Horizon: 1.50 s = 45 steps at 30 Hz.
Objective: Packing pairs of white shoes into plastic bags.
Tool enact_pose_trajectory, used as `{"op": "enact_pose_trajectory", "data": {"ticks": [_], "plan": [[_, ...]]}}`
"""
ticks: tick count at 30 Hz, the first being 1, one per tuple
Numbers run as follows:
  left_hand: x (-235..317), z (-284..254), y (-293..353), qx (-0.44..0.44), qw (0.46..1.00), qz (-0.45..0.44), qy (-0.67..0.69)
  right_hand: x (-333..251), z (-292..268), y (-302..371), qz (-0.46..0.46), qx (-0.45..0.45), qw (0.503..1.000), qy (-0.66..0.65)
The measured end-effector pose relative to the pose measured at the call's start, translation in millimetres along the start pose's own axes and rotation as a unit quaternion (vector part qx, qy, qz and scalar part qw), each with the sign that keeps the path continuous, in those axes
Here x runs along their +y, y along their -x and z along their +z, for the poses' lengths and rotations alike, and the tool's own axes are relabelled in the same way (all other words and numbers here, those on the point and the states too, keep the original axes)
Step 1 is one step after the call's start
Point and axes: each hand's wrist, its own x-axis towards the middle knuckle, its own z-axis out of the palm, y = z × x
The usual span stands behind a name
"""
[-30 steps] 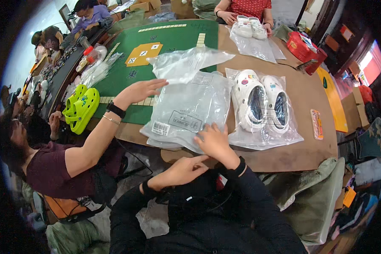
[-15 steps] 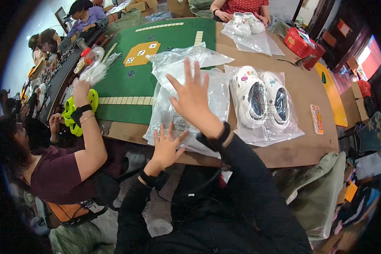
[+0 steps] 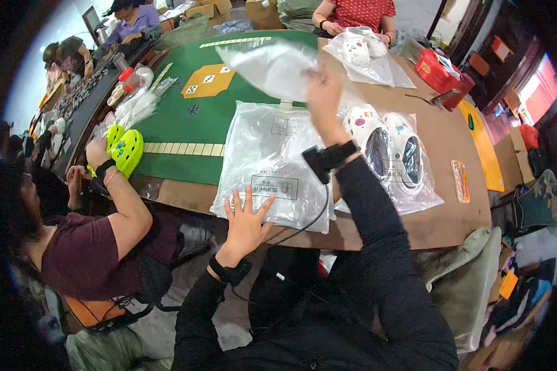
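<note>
on clear plastic bags [image 3: 269,154]; both hands [image 3: 244,227]

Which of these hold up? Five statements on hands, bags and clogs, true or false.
1. The left hand is spread on the flat plastic bag. True.
2. The right hand holds a clog. False: the right hand grips a raised plastic bag.
3. The nearer white clogs lie right of the flat plastic bag. True.
4. The clogs by the left-hand co-worker are red. False: they are yellow-green clogs.
5. The nearer white clogs are unwrapped. False: they are bagged.
</note>
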Motion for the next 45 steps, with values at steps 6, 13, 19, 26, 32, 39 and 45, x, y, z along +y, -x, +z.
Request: {"op": "enact_pose_trajectory", "data": {"ticks": [6, 13, 19, 26, 32, 39, 45], "plan": [[7.6, -5.7, -2.4, 0.011, 1.0, -0.019, 0.021, -82.7, -63.8, -31.1, 0.037, -0.392, 0.901, -0.181], [-59.7, 15.7, 36.8, 0.046, 0.835, -0.117, 0.535, -1.2, -89.3, -41.8, 0.04, -0.597, 0.8, 0.039], [-39.2, -58.2, 18.5, 0.112, 0.918, -0.021, 0.381, 95.9, -111.0, -28.6, -0.082, -0.53, 0.764, 0.358], [-31.3, -72.9, -9.3, 0.151, 0.985, 0.035, 0.072, 83.1, -73.3, -4.8, -0.069, -0.489, 0.8, 0.34], [-19.7, -15.2, -0.1, -0.028, 0.999, 0.03, 0.005, 106.2, -78.7, -2.8, -0.194, -0.346, 0.684, 0.612], [-7.7, -27.4, -4.5, 0.011, 0.999, 0.001, -0.039, 45.9, -20.5, 31.5, -0.211, -0.376, 0.712, 0.554], [-5.9, -31.2, -0.5, 0.03, 0.997, 0.027, -0.063, 38.5, 26.1, 86.8, -0.064, -0.5, 0.71, 0.492]]}}
